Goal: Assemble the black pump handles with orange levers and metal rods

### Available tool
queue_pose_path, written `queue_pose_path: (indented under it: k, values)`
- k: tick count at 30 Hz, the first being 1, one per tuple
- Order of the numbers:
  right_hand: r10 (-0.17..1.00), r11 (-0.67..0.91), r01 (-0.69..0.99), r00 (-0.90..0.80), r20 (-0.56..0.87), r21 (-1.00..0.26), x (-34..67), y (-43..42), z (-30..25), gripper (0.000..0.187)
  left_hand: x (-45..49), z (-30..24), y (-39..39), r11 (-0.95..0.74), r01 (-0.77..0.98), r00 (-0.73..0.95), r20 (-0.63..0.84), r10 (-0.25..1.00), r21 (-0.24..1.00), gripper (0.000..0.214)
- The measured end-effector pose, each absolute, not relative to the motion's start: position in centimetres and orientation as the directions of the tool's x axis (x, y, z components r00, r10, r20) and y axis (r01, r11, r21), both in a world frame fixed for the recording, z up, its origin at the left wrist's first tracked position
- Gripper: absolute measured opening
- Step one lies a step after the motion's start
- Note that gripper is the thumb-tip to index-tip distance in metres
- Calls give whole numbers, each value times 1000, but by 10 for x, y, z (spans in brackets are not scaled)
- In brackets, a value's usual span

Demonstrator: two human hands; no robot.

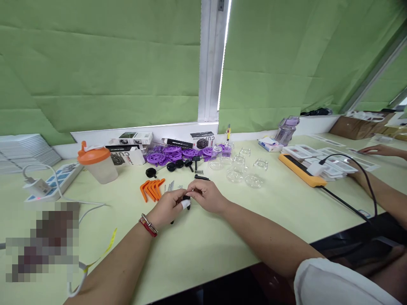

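My left hand (168, 207), with a white wrap on one finger, and my right hand (206, 195) meet low over the table. Both have their fingers pinched together around a small black part (188, 206), mostly hidden by the fingers. Just beyond them lie a black rod-like piece (201, 178), a small metal spring (199, 172) and several metal pins (171, 186). Left of these sits a row of orange angled pieces (153, 189). Black round-headed parts (171, 167) lie farther back, in front of a pile of purple wheel-shaped pieces (173, 153).
Clear flask-shaped containers (235, 170) stand right of the pile, with cardboard boxes (130, 154) behind it. An orange-lidded cup (98, 163) and power strip (59, 182) are left. An orange-edged power strip (302, 171) with a cable lies right, near another person's arms (378, 186).
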State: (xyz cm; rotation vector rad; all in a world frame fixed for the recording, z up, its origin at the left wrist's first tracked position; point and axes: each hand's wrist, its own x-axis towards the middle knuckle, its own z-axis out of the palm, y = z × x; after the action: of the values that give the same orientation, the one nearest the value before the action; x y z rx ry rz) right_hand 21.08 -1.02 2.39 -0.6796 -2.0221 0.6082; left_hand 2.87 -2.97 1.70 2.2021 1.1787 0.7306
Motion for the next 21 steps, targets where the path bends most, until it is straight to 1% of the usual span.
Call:
queue_pose_path:
  k: [4,16,21]
  values:
    - [651,735,204,-478,590,-646,212,-8,20,8,29,18,-30,-474,569,476,201,856,672,17]
    - [640,732,245,-568,518,-635,215,-6,17,8,29,19,-30,-485,580,486,200,851,654,20]
    - [655,722,286,-577,489,-630,216,-10,19,3,29,21,-30,-477,585,474,201,857,656,18]
